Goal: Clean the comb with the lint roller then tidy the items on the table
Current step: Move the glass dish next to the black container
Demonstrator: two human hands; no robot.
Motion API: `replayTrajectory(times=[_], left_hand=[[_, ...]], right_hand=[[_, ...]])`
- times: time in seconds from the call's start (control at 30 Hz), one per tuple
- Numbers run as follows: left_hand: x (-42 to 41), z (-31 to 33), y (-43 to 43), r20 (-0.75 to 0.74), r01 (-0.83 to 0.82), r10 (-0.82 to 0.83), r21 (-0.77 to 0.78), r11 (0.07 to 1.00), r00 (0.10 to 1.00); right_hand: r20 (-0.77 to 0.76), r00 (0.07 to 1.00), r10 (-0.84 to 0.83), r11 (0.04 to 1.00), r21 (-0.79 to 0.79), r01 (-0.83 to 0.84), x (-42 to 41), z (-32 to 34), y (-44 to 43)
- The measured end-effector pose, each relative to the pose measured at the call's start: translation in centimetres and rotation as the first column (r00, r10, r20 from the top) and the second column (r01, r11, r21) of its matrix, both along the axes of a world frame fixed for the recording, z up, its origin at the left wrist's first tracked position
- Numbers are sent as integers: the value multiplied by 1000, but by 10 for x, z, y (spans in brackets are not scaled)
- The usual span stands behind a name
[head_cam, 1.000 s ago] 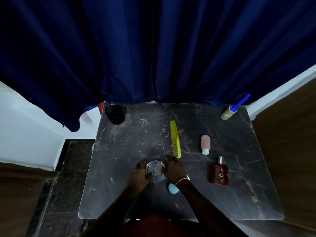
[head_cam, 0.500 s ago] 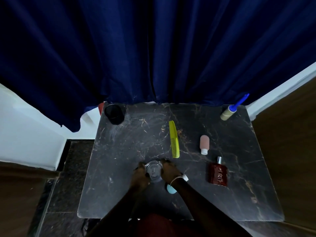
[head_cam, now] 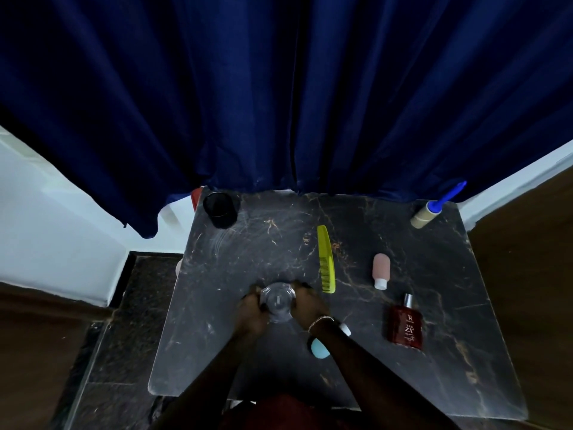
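1. The left hand [head_cam: 252, 308] curls its fingers round the left side of the one clear glass [head_cam: 277, 301], and the right hand [head_cam: 310, 302] grips its right side, so two hands clasp it over the dark marble table [head_cam: 217, 352]; whether it rests there or is lifted I cannot tell
2. One yellow comb [head_cam: 326, 259] lies flat just right of the glass and beyond it, its near end close to the right hand but apart from it
3. One lint roller [head_cam: 429, 212], blue-handled, lies far right of the glass and well behind it, untouched
4. Two small bottles: a pink bottle [head_cam: 380, 270] lies right of the glass, past the comb; a pale blue bottle [head_cam: 319, 349] lies nearer than the glass to its right, partly hidden under the right forearm
5. One red perfume bottle [head_cam: 406, 325] lies right of the glass, well apart
6. One black cup [head_cam: 220, 209] stands far behind the glass, to its left
7. One bracelet [head_cam: 321, 319] circles the right wrist, just right of the glass
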State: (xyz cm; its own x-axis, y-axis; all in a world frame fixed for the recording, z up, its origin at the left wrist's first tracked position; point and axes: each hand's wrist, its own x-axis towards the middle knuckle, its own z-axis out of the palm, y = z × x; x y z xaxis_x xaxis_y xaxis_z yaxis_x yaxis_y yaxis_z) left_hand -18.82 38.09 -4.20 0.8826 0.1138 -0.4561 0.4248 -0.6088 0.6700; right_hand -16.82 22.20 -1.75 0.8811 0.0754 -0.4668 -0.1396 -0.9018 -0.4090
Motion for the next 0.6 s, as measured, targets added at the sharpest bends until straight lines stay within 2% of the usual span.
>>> replayTrajectory(times=[0.27, 0.37, 0.6], left_hand=[[32, 23, 47, 153, -48, 48, -3, 999, 987], [41, 34, 67, 143, -75, 67, 51, 996, 988], [61, 35, 108, 180, -104, 91, 61, 993, 979]], right_hand=[[62, 998, 10, 996, 90, -15, 39, 14, 48], [66, 998, 13, 995, 97, -19, 53, 18, 70], [65, 996, 58, 993, 101, -65, 82, 20, 109]])
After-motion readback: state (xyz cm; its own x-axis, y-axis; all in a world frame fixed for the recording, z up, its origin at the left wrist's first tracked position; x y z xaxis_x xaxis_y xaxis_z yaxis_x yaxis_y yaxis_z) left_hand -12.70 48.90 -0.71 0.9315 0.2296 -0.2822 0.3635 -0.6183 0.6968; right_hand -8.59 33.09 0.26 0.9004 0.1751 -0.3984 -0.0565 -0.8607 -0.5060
